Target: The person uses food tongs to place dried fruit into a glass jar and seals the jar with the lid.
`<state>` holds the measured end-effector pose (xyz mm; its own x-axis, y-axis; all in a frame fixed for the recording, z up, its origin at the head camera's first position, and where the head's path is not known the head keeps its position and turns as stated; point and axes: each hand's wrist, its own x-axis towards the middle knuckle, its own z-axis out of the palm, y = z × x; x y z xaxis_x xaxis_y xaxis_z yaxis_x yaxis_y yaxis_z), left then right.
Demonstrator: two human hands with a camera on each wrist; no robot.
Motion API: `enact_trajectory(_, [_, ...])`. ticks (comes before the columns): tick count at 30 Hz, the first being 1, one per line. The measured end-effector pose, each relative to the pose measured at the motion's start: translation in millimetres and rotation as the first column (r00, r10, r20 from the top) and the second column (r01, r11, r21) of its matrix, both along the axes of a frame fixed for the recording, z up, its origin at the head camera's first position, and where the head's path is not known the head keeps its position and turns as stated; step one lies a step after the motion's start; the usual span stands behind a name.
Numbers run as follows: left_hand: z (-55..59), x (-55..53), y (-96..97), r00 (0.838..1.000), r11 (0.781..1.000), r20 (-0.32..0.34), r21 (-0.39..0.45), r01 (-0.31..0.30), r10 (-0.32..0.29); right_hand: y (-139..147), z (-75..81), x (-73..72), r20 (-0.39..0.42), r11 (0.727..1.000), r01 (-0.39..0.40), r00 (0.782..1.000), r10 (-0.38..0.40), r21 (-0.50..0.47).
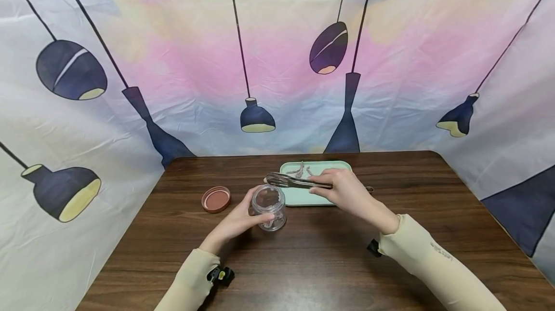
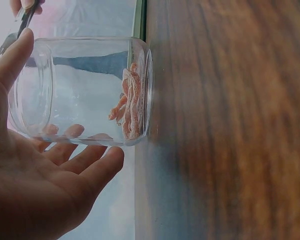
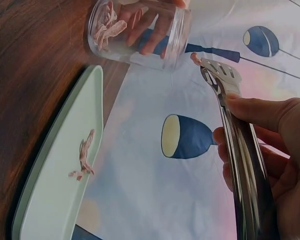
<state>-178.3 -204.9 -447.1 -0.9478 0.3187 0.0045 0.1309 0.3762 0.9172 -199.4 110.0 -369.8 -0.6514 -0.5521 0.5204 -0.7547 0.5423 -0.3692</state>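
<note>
My left hand [image 1: 236,222] grips a clear glass jar [image 1: 277,222] standing on the table, thumb on one side and fingers round the other. Several wrinkled, pinkish-orange dried strips [image 2: 132,107] lie at the jar's bottom. Metal tongs [image 1: 299,183] with slotted ends are held in my right hand [image 1: 342,188], the thumb along one arm. A small piece of dried strip [image 3: 195,59] sticks out from the tong tips, just outside the jar's open mouth. More dried strips [image 3: 85,154] rest on a pale green tray [image 1: 305,198] behind the jar.
A reddish-brown round lid [image 1: 216,199] lies on the dark wooden table [image 1: 312,253], left of the jar. Past the table's far edge hangs a cloth backdrop [image 1: 195,60] printed with lamps. The tray sits near that edge, partly under my right hand.
</note>
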Motion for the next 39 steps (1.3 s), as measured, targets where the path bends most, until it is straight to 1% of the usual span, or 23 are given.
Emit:
enact_trajectory(3, [0.3,0.2,0.8,1.0,1.0,-0.003,-0.013,0.001,-0.001,-2.3,-1.3,0.5,0.005,1.0,-0.009,1.0,0.009,0.012])
enact_trajectory(8, [-0.2,0.1,0.8,1.0,0.999,0.006,-0.043,-0.016,0.016,-5.0,-2.4,1.3,-0.013,0.999,-0.014,1.0,0.015,0.03])
enact_trajectory(11, [-0.1,0.1,0.9,1.0,0.999,0.004,-0.046,-0.023,0.023,-5.6,-2.6,2.0,-0.018,0.999,-0.02,1.0,0.021,0.044])
enact_trajectory(18, [-0.4,0.4,0.3,0.999,0.998,0.032,-0.05,-0.025,0.027,-7.2,-1.3,3.2,-0.022,0.995,-0.038,0.999,0.04,0.094])
enact_trajectory(22, [-0.1,0.3,0.1,0.999,0.998,0.038,-0.057,-0.029,0.031,-9.0,0.1,4.1,-0.018,0.994,-0.047,0.999,0.049,0.103])
enact_trajectory(30, [0.5,1.7,0.1,0.998,0.996,0.044,-0.077,-0.042,0.045,-9.7,2.5,6.1,-0.008,0.994,-0.04,0.999,0.041,0.1])
enact_trajectory(34, [-0.7,0.8,0.1,0.999,0.998,0.028,-0.056,-0.034,0.036,-7.5,3.0,5.6,0.004,0.996,-0.024,1.0,0.023,0.09])
enact_trajectory(39, [-2.3,-0.4,-0.4,1.0,1.0,0.002,-0.017,0.0,0.0,-4.4,4.0,2.9,0.003,0.997,0.003,1.0,-0.003,0.079])
